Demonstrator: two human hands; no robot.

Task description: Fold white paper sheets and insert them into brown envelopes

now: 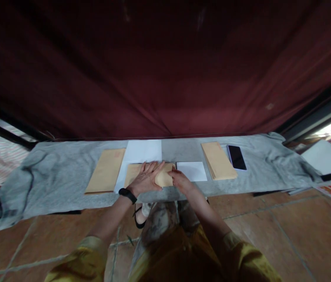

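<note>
Directly beneath both hands, over grey cloth: one kraft envelope, long axis running left to right. Covered over its middle by left hand, palm down, fingers spread and pointing away toward dark-red curtain; open, laid flat, gripping nothing visible. Met at its right end by right hand, fingers curled inward at the edge of what looks like a raised flap; whether pinched or merely touched, cannot tell. Judged decisive: nearness of that flap to right hand, lying just to its left, with left hand close on the other side and well placed to steady the length. Noted beneath the envelope's left part: white sheet, extending past its far edge. Just right of right hand: white paper slip, long axis likewise left to right. Farther right: stack of kraft envelopes, slanted, long axis running near to far; then smartphone, screen dark, near the stack. Farther left, apart from left hand: second kraft envelope, lengthwise near to far, slightly slanted. Recorded at left wrist: black band.
</note>
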